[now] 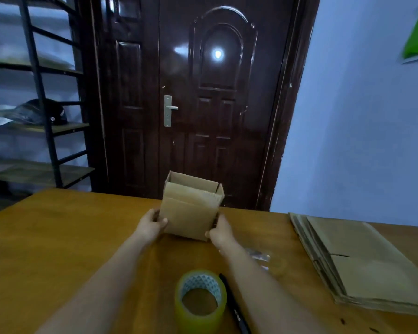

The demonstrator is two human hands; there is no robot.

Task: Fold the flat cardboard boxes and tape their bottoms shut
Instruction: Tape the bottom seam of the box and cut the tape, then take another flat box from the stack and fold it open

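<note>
A small folded cardboard box point(190, 213) stands upright on the wooden table point(58, 237), its top flaps up and a strip of clear tape showing on the near side. My left hand point(152, 222) grips its lower left corner, thumb on the front face. My right hand point(220, 231) grips its lower right corner. A stack of flat cardboard boxes point(357, 261) lies at the right of the table. A roll of yellowish clear tape point(200, 297) stands near the front edge between my forearms.
A black pen or knife point(234, 307) lies just right of the tape roll. A bit of crumpled clear plastic point(258, 255) lies beside my right forearm. Behind the table are a dark door point(191, 97) and a metal shelf rack point(41, 116) at left.
</note>
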